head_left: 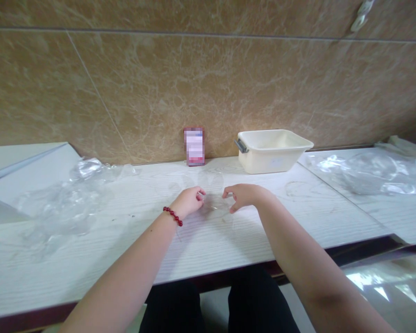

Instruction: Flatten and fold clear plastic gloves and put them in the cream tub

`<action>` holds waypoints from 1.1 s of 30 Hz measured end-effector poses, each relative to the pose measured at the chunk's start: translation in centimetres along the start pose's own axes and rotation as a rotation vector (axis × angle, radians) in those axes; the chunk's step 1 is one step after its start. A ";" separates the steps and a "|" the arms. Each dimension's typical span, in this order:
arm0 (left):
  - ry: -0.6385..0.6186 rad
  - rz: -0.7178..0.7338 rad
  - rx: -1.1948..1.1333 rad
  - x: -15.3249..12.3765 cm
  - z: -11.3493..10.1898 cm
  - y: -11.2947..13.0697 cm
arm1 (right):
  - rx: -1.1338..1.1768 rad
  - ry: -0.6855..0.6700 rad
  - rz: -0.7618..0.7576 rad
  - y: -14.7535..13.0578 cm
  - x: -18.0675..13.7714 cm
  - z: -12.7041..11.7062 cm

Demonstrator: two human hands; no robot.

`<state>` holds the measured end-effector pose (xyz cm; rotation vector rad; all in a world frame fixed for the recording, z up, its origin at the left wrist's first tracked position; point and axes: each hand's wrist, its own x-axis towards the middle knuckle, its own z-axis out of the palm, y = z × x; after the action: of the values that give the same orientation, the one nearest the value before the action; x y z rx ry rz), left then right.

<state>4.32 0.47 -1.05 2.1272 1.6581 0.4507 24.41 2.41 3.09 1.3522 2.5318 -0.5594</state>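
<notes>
While left hand [190,200] curls inward, grip unclear, right hand [243,196] arches, grip wide.

A brown marbled wall [201,83] is filling the whole upper part of the view, its pale veins branching all over the glossy surface. A light horizontal joint [208,34] is running across near the top, and a second, slanting joint [96,90] is dropping from it on the left. High on the right a small white fitting [360,18] is showing against the wall, possibly a plug or cable end. Below, a whitish wood-grain worktop [118,263] is stretching along the wall, a thin seam [343,195] dividing it on the right; a dark reddish-brown front edge [31,318] is bordering it. At lower right, a pale, shiny floor [370,298] is catching bright patches of light [407,292].
</notes>
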 end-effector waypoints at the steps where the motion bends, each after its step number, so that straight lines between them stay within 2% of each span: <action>1: 0.019 0.027 0.043 -0.1 -0.2 0.2 | 0.002 -0.001 -0.001 0.1 0.0 0.0; 5: 0.110 0.301 0.238 -0.9 -0.1 1.9 | 0.007 0.001 -0.017 0.3 0.2 0.1; 8: -0.027 0.516 0.315 -1.6 0.6 3.4 | 0.002 0.007 -0.049 0.4 0.2 0.2; 10: -0.142 0.551 0.347 -2.0 1.2 3.8 | -0.005 0.008 -0.054 0.5 0.3 0.3; 15: -0.305 0.432 0.368 -2.4 1.2 3.2 | -0.001 0.007 -0.024 0.6 0.3 0.3; 22: -0.405 0.245 0.333 -2.6 -1.1 1.5 | 0.017 -0.006 0.000 0.6 0.3 0.3; 28: -0.384 0.050 0.356 -2.8 -2.6 -0.9 | 0.014 0.016 -0.021 0.9 0.4 0.5; 33: -0.262 -0.041 0.367 -2.6 -3.4 -1.3 | 0.014 0.010 -0.026 0.8 0.3 0.4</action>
<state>0.93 -1.36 1.17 2.2780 1.7274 -0.1556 24.90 2.86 2.47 1.3324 2.5613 -0.5777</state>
